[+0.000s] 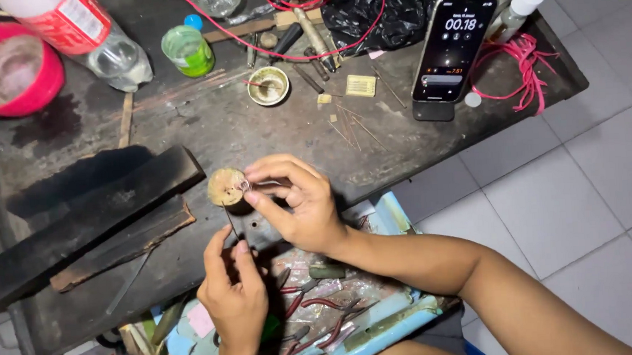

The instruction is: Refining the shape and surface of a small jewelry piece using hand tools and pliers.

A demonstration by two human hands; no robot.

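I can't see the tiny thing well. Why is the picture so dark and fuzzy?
Head view: dim light on the dark, stained wooden workbench; right hand pinches a small blurred metal ring; the lit smartphone screen glares brightest.

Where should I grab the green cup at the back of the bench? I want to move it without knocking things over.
Take the green cup around its side wall, coming from above and the front. It stands upright, and a clear bottle lies close on its left.
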